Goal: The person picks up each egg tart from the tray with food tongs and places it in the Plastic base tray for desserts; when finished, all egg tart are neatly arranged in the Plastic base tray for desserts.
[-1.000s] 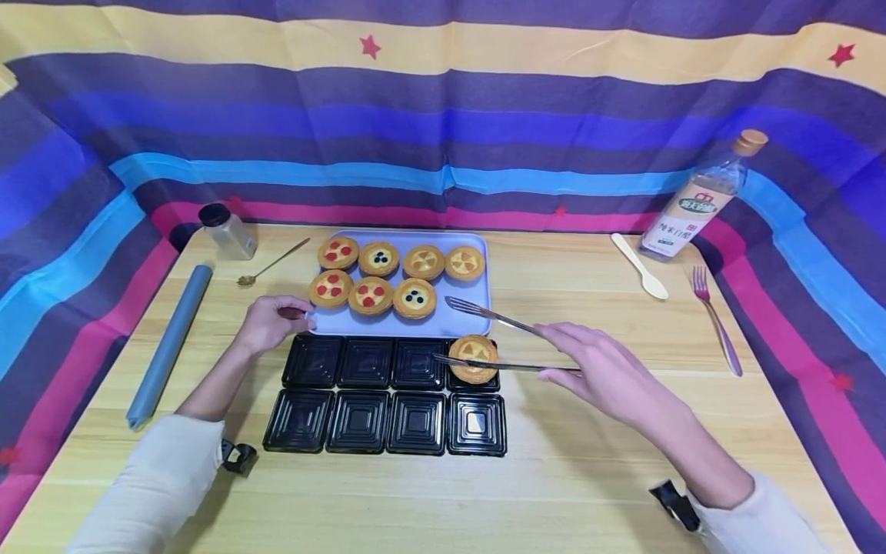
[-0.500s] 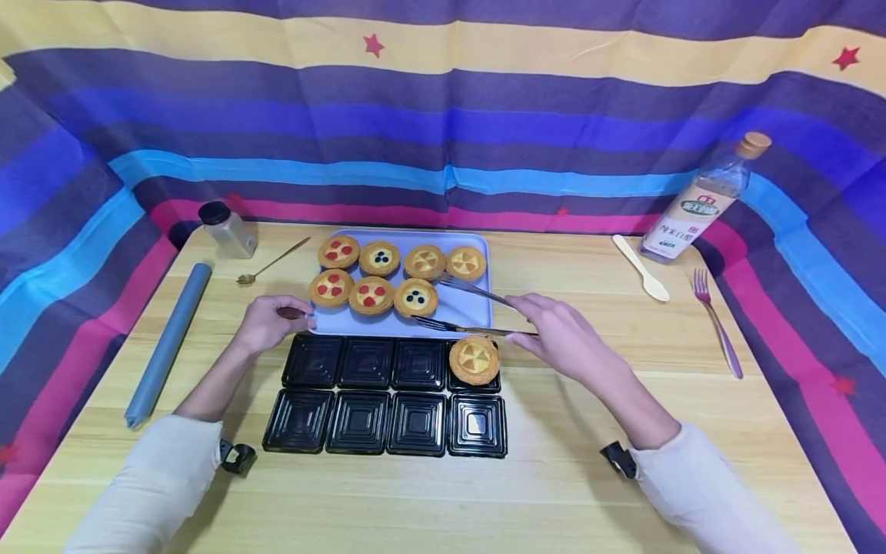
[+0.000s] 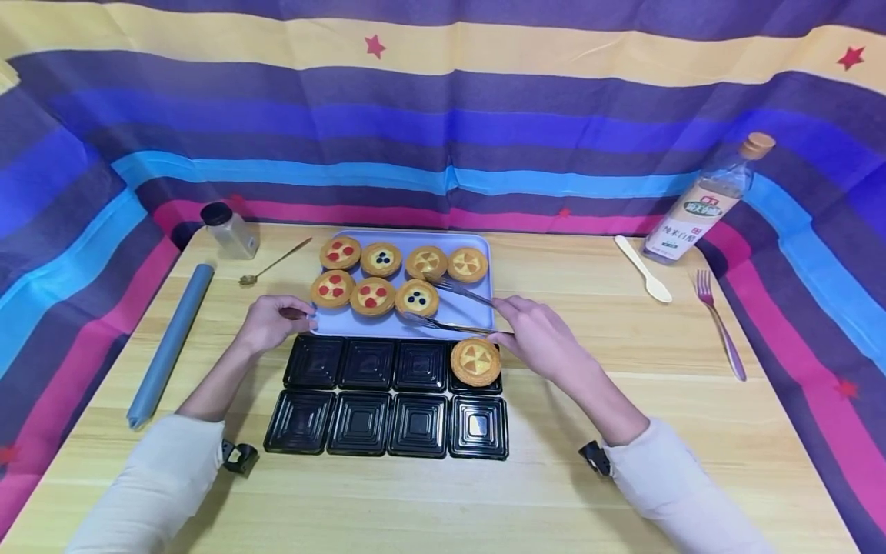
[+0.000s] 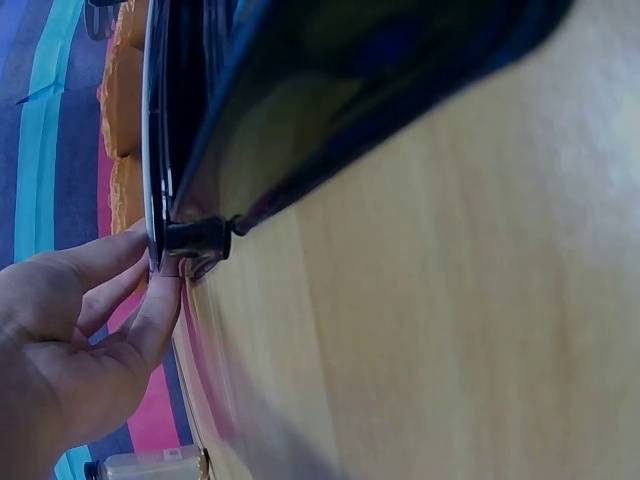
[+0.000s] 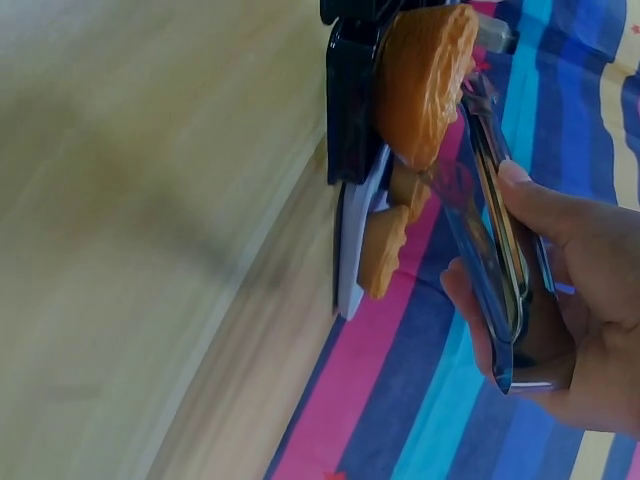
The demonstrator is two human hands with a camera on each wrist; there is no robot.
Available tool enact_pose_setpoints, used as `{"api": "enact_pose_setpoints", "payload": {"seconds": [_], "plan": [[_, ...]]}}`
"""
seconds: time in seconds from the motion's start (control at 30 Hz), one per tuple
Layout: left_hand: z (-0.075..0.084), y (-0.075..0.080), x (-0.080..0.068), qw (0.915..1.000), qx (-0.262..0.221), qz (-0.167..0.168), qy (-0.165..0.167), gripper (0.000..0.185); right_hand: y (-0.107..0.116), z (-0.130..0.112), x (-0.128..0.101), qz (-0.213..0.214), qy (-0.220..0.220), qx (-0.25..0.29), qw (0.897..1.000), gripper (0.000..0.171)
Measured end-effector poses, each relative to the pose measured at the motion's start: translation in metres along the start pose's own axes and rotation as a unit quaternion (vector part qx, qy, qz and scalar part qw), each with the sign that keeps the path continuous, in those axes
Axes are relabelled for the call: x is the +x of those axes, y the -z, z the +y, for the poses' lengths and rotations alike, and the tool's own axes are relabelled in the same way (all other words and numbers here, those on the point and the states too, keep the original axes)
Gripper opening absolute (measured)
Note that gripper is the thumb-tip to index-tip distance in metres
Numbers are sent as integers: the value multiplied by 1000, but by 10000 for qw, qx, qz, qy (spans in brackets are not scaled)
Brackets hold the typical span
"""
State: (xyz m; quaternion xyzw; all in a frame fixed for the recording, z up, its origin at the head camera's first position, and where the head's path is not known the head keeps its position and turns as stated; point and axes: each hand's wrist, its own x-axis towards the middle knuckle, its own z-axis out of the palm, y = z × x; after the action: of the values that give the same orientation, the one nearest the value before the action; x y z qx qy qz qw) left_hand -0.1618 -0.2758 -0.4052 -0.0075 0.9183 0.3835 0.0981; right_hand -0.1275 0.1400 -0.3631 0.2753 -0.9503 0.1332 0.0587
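Note:
My left hand (image 3: 273,323) pinches the left rim of the lavender tray (image 3: 462,312), fingers on one side and thumb on the other in the left wrist view. In my right hand (image 3: 536,337) are metal tongs (image 3: 465,329) with fork-like tips, their arms spread. The tips stand on either side of a blueberry-topped tart (image 3: 417,298) at the tray's front row. Behind and around it sit several more tarts, among them a red-topped tart (image 3: 372,296) and a wedge-patterned tart (image 3: 467,264). Another wedge-patterned tart (image 3: 475,362) rests in the back-right black container (image 5: 352,110).
Two rows of square black containers (image 3: 418,425) lie before the tray. A blue roll (image 3: 171,346), a jar (image 3: 231,231) and a small metal spoon (image 3: 275,261) lie left. On the right are a cream spoon (image 3: 644,269), a fork (image 3: 720,325) and a tilted bottle (image 3: 699,208).
My right hand has carried the tongs left and back, off the tart in the container and around the blueberry-topped tart on the tray. My left hand has stayed at the tray's rim.

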Motion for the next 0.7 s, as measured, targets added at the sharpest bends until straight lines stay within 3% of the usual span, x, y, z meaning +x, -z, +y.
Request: {"api": "enact_pose_setpoints", "payload": {"seconds": [0.37, 0.7], "plan": [[0, 0, -1, 10000, -23, -19, 48, 28, -1, -10, 1, 208, 73, -307, 9993, 56], [-1, 0, 0, 10000, -49, -1, 4, 28, 3, -9, -2, 313, 59, -230, 9992, 53]]}}
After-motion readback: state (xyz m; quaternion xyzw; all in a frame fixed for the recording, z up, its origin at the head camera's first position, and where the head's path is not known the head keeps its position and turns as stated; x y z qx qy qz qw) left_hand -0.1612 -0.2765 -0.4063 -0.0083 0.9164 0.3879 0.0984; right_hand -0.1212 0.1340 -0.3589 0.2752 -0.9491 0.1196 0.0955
